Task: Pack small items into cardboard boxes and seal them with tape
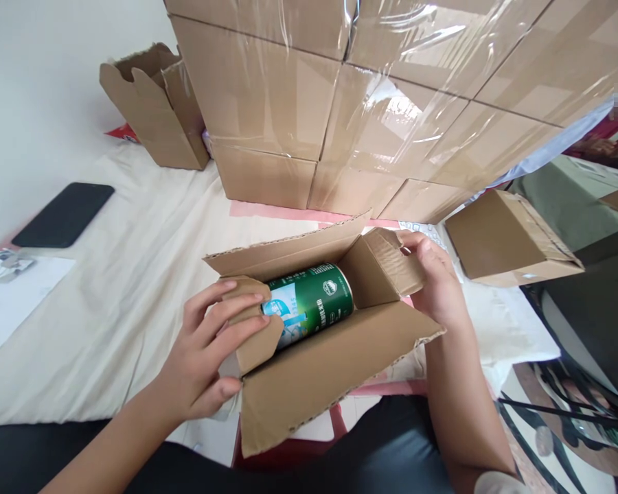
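Note:
An open cardboard box (334, 357) sits in front of me with its long side flaps spread outward. Inside it a green can (329, 295) with a white and blue label lies on its side. My left hand (211, 336) rests on the left end flap, fingers spread across it and over the can's near end. At the opposite end, my right hand (437, 274) pinches the right end flap between thumb and fingers, beside its small cutout.
Behind the box rises a wall of taped, film-wrapped cartons (268, 89). An open carton (149, 116) stands at the back left, near a black phone-like slab (64, 214). Another carton (505, 237) lies to the right. Papers (20, 295) lie at the left edge of the cloth-covered surface (134, 309).

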The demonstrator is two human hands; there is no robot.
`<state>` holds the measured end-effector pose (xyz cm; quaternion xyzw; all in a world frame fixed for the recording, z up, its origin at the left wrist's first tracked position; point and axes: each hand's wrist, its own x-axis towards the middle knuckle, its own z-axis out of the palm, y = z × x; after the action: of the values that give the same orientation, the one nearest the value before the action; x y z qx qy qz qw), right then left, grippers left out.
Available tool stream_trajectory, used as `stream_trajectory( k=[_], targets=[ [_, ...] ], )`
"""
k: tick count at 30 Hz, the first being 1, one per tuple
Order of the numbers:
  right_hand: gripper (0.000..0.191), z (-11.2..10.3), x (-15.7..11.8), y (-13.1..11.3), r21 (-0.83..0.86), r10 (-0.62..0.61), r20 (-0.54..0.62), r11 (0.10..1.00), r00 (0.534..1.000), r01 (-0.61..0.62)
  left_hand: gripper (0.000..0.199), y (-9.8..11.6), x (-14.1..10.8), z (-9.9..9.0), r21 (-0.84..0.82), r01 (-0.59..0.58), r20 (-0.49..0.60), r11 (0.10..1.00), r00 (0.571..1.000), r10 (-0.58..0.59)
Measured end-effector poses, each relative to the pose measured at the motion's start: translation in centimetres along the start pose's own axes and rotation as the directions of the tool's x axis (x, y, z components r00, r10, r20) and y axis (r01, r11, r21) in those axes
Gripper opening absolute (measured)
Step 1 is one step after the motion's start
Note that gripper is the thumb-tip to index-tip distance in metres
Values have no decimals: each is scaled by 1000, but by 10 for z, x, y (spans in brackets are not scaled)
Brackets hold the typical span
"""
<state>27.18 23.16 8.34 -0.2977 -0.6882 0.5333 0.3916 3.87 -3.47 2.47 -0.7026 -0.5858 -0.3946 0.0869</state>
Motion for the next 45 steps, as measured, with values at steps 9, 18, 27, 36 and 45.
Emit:
stream_trajectory(
  k=[9,18,27,36,45],
  targets=[
    [68,-3,-3,-11,-108,-121,493,974,861,199,64,0,-1,-2,-28,27,30,999,999,-26],
    [58,-7,-3,-6,-130,-169,448,959,878,251,82,0,2,-3,-26,27,34,999,999,-26],
    [74,-52,0,-16,-238,57,646,963,761,130,49,9,8,-9,-77,92,-83,993,992,-98],
    [78,4,-10,8,-137,-11,471,987,882,85,82,16,4,3,-352,416,-108,838,871,-478],
    [49,15,-8,17,-180,-230,344,935,910,304,58,4,6,-9,-225,285,-34,932,953,-300]
  ],
)
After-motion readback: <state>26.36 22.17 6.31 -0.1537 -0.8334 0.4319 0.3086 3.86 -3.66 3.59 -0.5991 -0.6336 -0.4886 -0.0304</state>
